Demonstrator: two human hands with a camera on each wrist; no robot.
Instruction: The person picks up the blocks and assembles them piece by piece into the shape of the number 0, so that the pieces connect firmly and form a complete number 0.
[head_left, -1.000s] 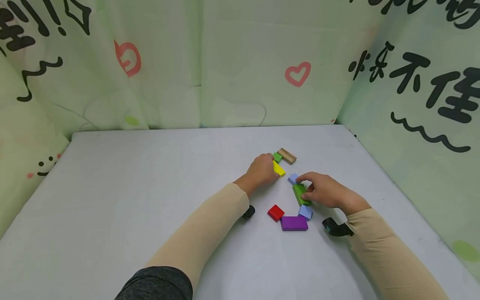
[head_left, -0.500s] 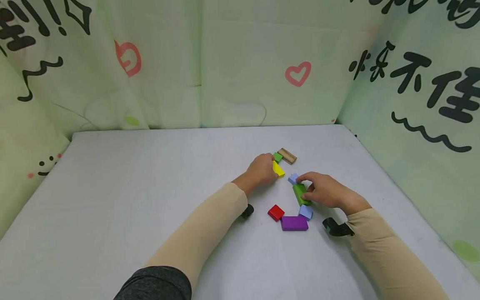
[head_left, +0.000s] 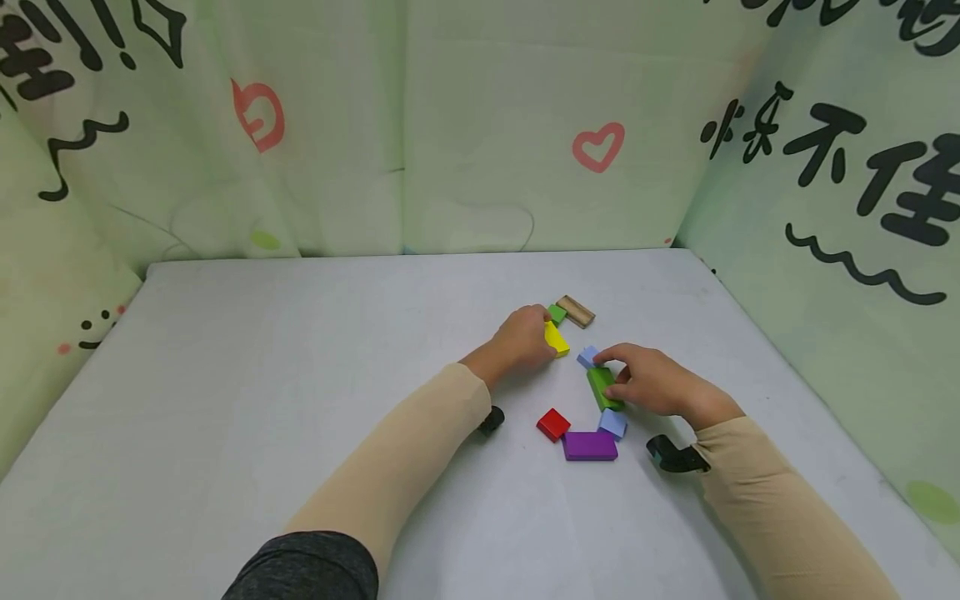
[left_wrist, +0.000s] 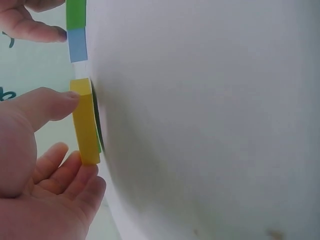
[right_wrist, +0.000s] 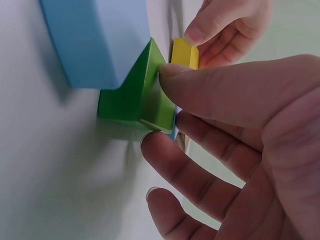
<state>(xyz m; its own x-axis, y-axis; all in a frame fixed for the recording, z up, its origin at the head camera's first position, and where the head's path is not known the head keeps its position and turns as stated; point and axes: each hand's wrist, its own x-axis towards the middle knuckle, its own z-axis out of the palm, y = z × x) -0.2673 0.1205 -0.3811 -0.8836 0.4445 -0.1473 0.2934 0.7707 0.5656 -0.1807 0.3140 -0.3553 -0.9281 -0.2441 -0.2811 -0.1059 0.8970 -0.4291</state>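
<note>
My left hand pinches a yellow block between thumb and fingertips; in the left wrist view the thumb lies on one end of the yellow block. Beyond it sits a small green block next to a wooden one. My right hand holds the long green block, its index fingertip by a small light-blue block. In the right wrist view, thumb and fingers lie on opposite edges of the green triangular-ended block.
Nearer me on the white table are a second light-blue block, a purple block and a red block. Printed pale-green curtains stand behind the table and at its sides.
My left hand and the yellow block have shifted very slightly left. The right hand keeps its place, and the other blocks have not visibly moved.
</note>
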